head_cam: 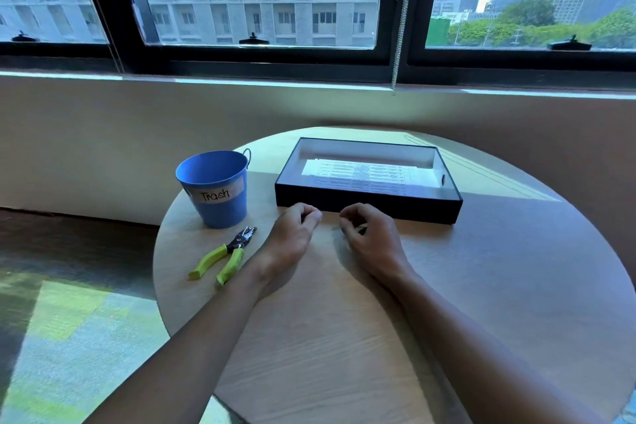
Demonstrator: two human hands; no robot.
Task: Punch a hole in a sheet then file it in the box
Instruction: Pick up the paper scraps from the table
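A shallow black box lies on the round wooden table, at its far middle. A printed sheet lies flat inside it. The hole punch, with lime-green handles, lies on the table to the left, beside my left forearm. My left hand and my right hand rest on the table side by side, just in front of the box's near wall. Both have loosely curled fingers and hold nothing.
A blue metal bucket labelled "Trash" stands at the table's left edge, behind the punch. A wall and a window sill run behind the table. Carpeted floor lies to the left.
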